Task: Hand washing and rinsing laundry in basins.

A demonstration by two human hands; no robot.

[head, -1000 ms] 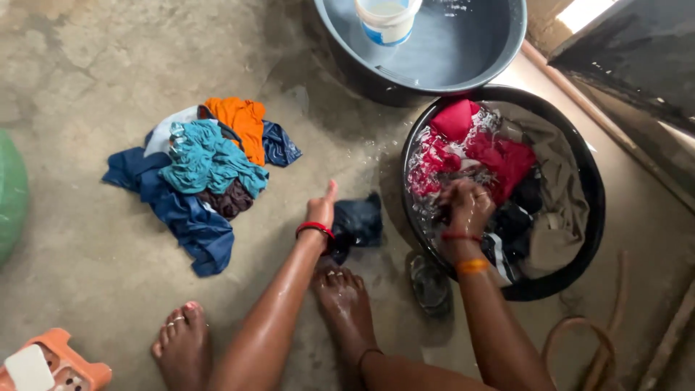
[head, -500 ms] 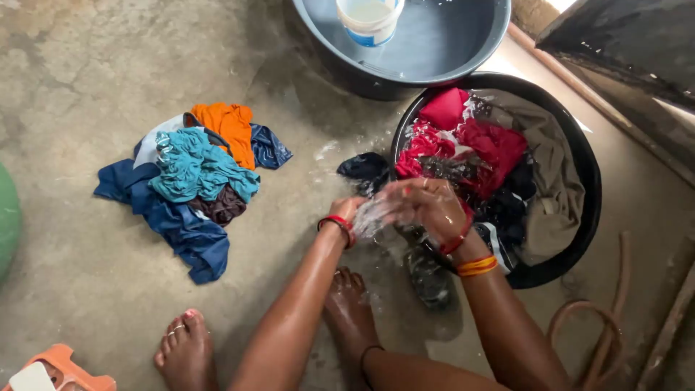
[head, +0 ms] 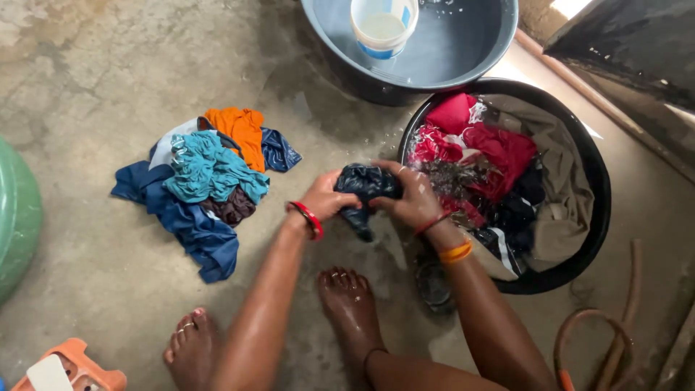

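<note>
While both hands [head: 369,199] clutch a dark wet garment [head: 365,185], black basin [head: 597,181] of soaking clothes [head: 492,156] alongside.

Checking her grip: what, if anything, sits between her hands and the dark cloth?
Nothing visible. The left hand and right hand both clasp the dark cloth directly, beside the black tub.

A rough, wet concrete floor [head: 94,72] carries everything here. On it lies a heap of clothes [head: 206,181] in blue, teal, orange and brown. A black basin [head: 597,217] full of soaking laundry stands beside a grey basin [head: 499,51] of water. At the left edge sits a green container [head: 14,232]; an orange stool [head: 79,366] shows bottom left, and a brown hose [head: 586,326] curls bottom right.
</note>
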